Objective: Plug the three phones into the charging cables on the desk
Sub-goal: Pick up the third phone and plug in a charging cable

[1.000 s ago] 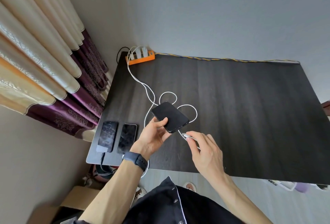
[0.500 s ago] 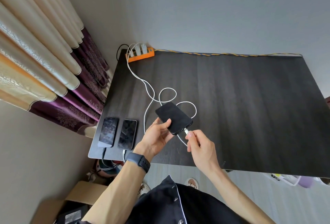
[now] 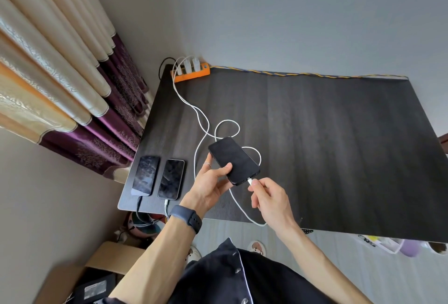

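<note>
The left hand (image 3: 210, 183) holds the third phone (image 3: 233, 160) above the desk (image 3: 339, 146), its long axis running far-left to near-right, port end toward the right hand (image 3: 269, 198), which pinches the white cable's plug (image 3: 250, 181) against it

Dark matt wood-grain counter (image 3: 315, 134), glossy black glass phone (image 3: 234, 160) at centre, two smudged glossy phones (image 3: 171, 179) at lower left, smooth white cable (image 3: 201, 122), orange plastic power strip (image 3: 194, 76), sheened cloth curtains (image 3: 48, 73) upper left
</note>
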### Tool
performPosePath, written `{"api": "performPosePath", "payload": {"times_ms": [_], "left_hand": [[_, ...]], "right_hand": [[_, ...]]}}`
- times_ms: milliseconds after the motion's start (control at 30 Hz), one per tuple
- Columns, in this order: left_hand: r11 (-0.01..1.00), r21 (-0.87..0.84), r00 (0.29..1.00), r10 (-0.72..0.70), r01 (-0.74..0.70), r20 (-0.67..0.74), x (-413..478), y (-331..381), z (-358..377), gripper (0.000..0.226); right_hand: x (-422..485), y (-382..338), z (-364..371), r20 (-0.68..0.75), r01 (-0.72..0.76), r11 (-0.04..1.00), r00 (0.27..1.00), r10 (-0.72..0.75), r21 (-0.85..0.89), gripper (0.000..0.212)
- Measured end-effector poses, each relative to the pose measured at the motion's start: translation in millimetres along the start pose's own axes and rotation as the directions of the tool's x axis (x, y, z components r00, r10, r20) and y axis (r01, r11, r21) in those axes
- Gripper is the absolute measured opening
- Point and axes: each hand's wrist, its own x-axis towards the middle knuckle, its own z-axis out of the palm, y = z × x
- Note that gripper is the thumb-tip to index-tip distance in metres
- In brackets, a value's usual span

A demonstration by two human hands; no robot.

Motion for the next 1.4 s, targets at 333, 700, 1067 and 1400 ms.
{"api": "performPosePath", "payload": {"times_ms": [333,700,1067,1400], "left_hand": [[0.981,0.17,0.994,0.101,-0.094,-0.038,-6.5,-7.6,0.8,0.086],[0.982,0.158,0.993,0.112,-0.107,-0.022,-6.6,-0.9,-13.4,0.08],[0.987,0.162,0.996,0.033,-0.02,-0.078,-4.7,28.7,-55.9,0.075],[0.751,0.619,0.952,-0.04,0.228,-0.303,11.8,-7.9,-72.0,0.088]], "right_hand": [[2.8,3.0,9.4,-0.012,-0.088,0.995,0.996,0.088,0.041,0.026],[12.4,10.2,6.3,0.14,-0.057,0.998,0.989,0.055,0.013,0.044],[53.1,75.5,-7.8,0.524,-0.524,0.811,0.629,0.575,-0.26,0.053],[110.3,48.0,8.9,0.217,-0.517,0.719,0.853,0.474,0.463,0.042]]}}
